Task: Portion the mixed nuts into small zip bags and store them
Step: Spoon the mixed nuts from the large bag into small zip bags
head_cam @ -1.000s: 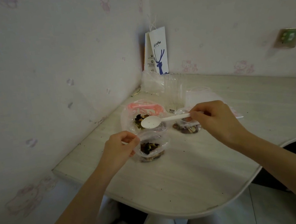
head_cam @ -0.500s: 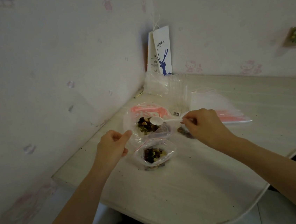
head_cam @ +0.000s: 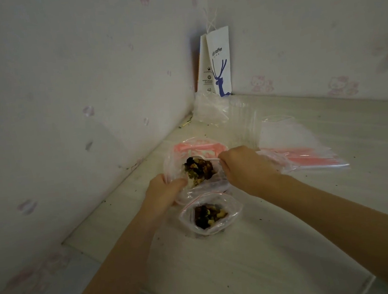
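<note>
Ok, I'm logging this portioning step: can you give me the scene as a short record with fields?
left hand: grips large bag's near rim
right hand: holds white spoon, pointing into large bag
large bag: open, mixed nuts inside
small zip bag: open, partly filled, on table nearer the person
spare bags: flat stack to the right
corner: paper coffee bag upright
</note>
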